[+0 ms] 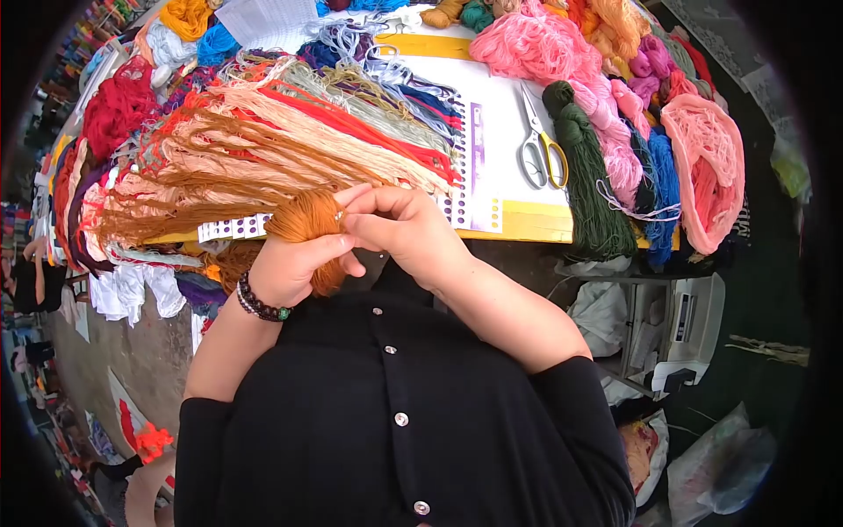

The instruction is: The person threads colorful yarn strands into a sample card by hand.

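Note:
A thick skein of orange-brown thread [305,217] is bunched in front of my chest, at the table's near edge. My left hand [307,263] wraps round it from below, thumb across the front. With thumb and forefinger pressed together, my right hand [391,220] pinches at the skein's right side; a small pale bit shows at the fingertips. Behind the hands, long brown strands [219,167] lie over peach and red threads [351,123], which run to a card with punched holes [458,158].
Scissors with a yellow and grey handle [543,154] lie on the white sheet to the right. Beside them are a dark green skein [580,167], pink yarn [536,44] and a coral bundle [702,167]. A crimson heap [120,105] sits at the left.

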A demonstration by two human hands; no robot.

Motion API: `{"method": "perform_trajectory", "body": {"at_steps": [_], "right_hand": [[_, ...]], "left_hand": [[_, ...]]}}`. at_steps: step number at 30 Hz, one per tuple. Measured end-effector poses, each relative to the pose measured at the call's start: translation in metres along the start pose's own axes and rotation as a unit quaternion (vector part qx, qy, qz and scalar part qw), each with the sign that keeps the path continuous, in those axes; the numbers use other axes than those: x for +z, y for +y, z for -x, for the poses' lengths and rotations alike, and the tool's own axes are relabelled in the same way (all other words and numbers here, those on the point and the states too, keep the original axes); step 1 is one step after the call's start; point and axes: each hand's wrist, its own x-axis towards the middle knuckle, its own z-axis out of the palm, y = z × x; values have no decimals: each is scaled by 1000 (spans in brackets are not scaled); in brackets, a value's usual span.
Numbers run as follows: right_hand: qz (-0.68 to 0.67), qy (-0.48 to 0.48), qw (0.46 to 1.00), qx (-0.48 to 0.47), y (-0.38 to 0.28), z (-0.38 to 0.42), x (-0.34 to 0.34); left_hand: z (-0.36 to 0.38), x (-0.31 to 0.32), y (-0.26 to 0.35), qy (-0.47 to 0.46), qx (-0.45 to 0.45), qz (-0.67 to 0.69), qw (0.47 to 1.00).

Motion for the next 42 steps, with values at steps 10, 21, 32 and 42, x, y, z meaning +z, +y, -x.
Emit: {"method": "perform_trajectory", "body": {"at_steps": [10,21,32,42], "right_hand": [[-131,20,990,-48,-8,9,-27],[620,619,391,-284,-165,148,-182],[635,208,743,-44,14,12,-139],[450,170,869,116,17,4,-156]], "left_hand": [[6,-9,-4,50,50,73,995],[57,-101,51,193,126,102,968],[-83,32,-30,36,-196,20,980],[-112,38,-57,129,-227,7,965]]}}
